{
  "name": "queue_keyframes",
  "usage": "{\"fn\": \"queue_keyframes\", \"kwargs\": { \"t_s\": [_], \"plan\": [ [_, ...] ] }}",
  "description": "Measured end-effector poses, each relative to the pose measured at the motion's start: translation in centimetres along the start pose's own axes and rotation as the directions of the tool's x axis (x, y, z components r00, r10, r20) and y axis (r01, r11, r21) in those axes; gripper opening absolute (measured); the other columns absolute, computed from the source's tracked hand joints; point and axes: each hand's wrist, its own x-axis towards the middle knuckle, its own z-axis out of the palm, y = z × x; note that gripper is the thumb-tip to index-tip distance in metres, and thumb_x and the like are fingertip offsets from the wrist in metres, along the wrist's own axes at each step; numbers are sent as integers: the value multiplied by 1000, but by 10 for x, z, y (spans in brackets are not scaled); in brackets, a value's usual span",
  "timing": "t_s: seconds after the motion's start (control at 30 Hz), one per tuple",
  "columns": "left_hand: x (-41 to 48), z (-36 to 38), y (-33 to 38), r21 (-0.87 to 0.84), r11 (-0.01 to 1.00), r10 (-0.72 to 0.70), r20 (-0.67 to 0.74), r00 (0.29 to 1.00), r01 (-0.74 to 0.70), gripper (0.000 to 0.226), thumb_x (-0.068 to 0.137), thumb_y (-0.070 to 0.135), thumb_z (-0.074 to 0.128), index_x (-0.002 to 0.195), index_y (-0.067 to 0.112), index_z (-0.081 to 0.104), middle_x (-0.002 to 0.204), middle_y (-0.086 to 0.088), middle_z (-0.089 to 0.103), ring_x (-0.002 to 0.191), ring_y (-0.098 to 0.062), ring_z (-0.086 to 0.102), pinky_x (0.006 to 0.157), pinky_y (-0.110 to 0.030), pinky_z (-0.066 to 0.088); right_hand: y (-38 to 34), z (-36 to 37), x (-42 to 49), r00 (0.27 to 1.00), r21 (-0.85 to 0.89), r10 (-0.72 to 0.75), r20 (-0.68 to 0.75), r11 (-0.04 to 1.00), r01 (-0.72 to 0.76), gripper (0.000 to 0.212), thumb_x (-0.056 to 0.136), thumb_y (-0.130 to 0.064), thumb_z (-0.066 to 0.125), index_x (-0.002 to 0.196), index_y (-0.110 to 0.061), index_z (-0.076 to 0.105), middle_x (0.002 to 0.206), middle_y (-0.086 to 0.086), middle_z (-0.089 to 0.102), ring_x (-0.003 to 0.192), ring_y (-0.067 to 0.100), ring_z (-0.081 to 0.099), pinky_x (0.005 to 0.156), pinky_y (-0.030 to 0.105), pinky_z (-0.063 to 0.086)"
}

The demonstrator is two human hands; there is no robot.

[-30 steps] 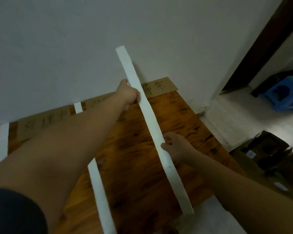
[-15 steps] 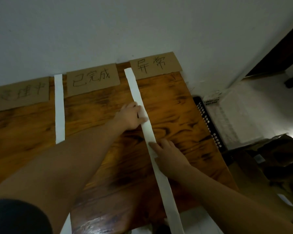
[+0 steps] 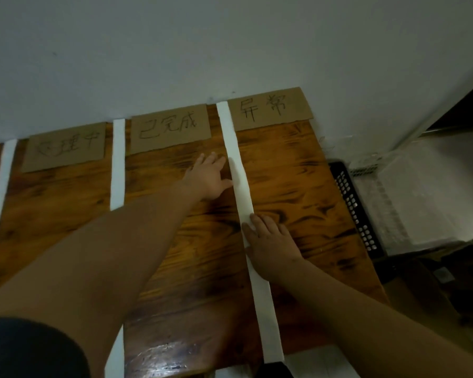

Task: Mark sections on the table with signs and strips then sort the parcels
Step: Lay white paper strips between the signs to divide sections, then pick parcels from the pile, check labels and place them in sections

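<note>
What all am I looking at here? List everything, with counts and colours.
table: one, brown wood, against the wall
white strips: three, white, running front to back across the table
cardboard signs: three, tan with handwriting, along the table's far edge
wall: one, pale grey, behind the table
crate: one, black, perforated, beside the table's right edge
left hand: one, flat on the table, thumb at the rightmost strip
right hand: one, flat, pressing on the rightmost strip

- Strip (image 3: 241,184) pressed under the right hand (image 3: 271,241): plain white.
- Table (image 3: 298,181) around that hand: orange-brown wood with dark, scorched-looking grain swirls.
- Sign (image 3: 268,109) beyond its fingertips: brown cardboard with dark handwritten characters.
- Crate (image 3: 355,208) to its right: black, dotted with pale holes.
</note>
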Motion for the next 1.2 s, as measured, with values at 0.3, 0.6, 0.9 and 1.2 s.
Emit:
{"fn": "queue_keyframes", "kwargs": {
  "t_s": [0.3,0.6,0.9,1.2],
  "plan": [
    [-98,-39,-125,-5,992,-124,-47,991,124,72,92,60,34,151,23,15,160,-3,3,147,-28,-5,119,-48,7,-68,-85,16,983,-10,-147,-110,989,147,54,102,-39,32,151,-21,20,160,8,9,146,27,4,116,46,11],
    [-291,-64,-319,-121,923,-381,-162,910,365,75,92,57,42,152,22,13,160,-6,1,147,-27,-5,119,-44,7,-290,-127,17,945,-154,-303,-120,947,283,57,99,-50,37,146,-19,31,156,11,19,143,30,17,115,46,24],
    [-497,-81,-504,-264,810,-583,-276,764,523,70,95,51,42,152,20,15,160,-7,4,147,-30,-1,117,-42,8,-550,-141,18,880,-117,-448,-159,894,433,62,95,-54,42,145,-19,37,145,14,40,130,33,41,106,40,38],
    [-607,-70,-651,-426,685,-724,-306,618,592,68,93,47,49,150,24,20,160,-4,8,147,-28,1,118,-48,11,-753,-136,47,761,-201,-647,-55,754,626,60,96,-53,42,144,-17,39,148,11,38,132,30,40,106,39,37]
  ]
}}
